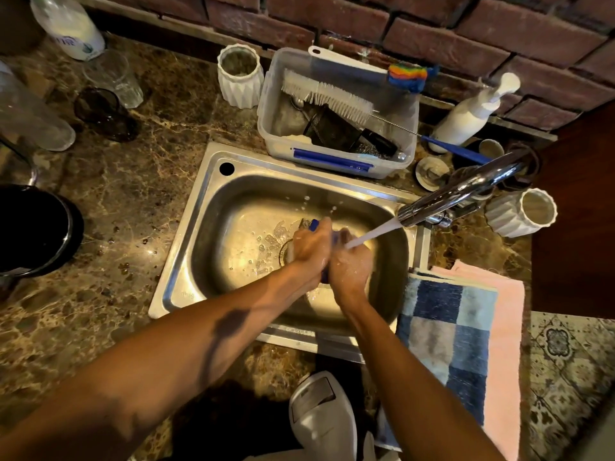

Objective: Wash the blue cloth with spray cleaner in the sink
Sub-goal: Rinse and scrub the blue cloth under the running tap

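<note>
Both bare forearms reach up from the bottom of the frame and meet near the centre. The left hand (311,247) and right hand (351,266) are wet, pressed side by side, fingers curled tight around the blue cloth (334,237) between them.

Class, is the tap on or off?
On: water streams from the faucet onto both hands over the sink.

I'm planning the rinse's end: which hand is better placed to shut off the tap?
Probably the right hand. It grips the blue cloth on the side nearest the faucet, right under the stream, while the left hand would have to cross over it.
</note>
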